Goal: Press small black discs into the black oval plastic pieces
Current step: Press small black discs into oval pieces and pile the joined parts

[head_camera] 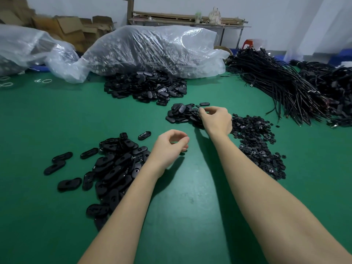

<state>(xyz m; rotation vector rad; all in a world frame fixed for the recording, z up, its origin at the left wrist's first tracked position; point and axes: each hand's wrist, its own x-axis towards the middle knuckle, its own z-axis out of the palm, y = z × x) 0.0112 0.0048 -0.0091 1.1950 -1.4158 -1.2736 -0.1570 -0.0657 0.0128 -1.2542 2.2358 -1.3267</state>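
Note:
A small pile of black oval pieces (181,113) lies at the middle of the green table. My right hand (216,121) reaches onto its right edge, fingertips pinching one oval piece there. A heap of small black discs (255,141) spreads just right of that hand. My left hand (169,147) hovers over bare table with fingers loosely curled and nothing visible in it. A bigger pile of black oval pieces (114,168) lies to its left.
A large heap of oval pieces (146,86) sits farther back below a clear plastic bag (152,50) of parts. Bundles of black cables (285,86) fill the right side. Another plastic bag (24,46) lies far left, with cardboard boxes (70,29) behind.

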